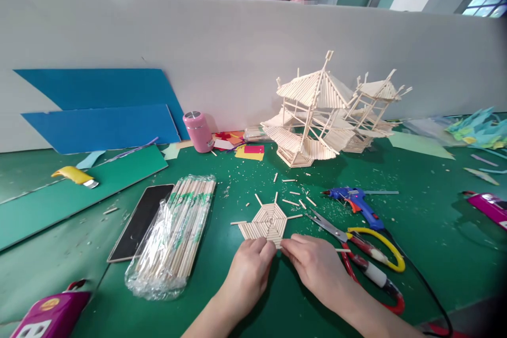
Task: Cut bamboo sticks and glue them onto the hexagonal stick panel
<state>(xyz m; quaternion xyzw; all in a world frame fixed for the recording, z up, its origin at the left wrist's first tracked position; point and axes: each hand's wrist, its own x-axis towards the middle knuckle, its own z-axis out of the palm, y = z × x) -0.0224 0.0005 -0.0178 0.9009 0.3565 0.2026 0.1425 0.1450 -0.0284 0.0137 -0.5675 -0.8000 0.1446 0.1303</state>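
A small web-shaped panel of thin wooden sticks (263,226) lies on the green tabletop, with spoke ends jutting out around it. My left hand (251,264) is closed, its fingers pinching the panel's near edge. Close beside it, my right hand (317,264) is closed at the same edge. A thin wooden stick (343,250) runs beneath the right hand and pokes out on its right side; the fingertips hide its other end. Scissors (336,229) with yellow and red handles lie open to the right. Beyond them rests a blue glue gun (358,203).
Two stick-built pavilions (317,116) stand at the back. Left are a plastic-wrapped bundle of sticks (182,227), a dark phone-like slab (138,222), a pink flask (198,132), a yellow cutter (75,175) and blue boards (103,129). Cut stick pieces (291,203) lie about. A person stands behind the partition (119,31).
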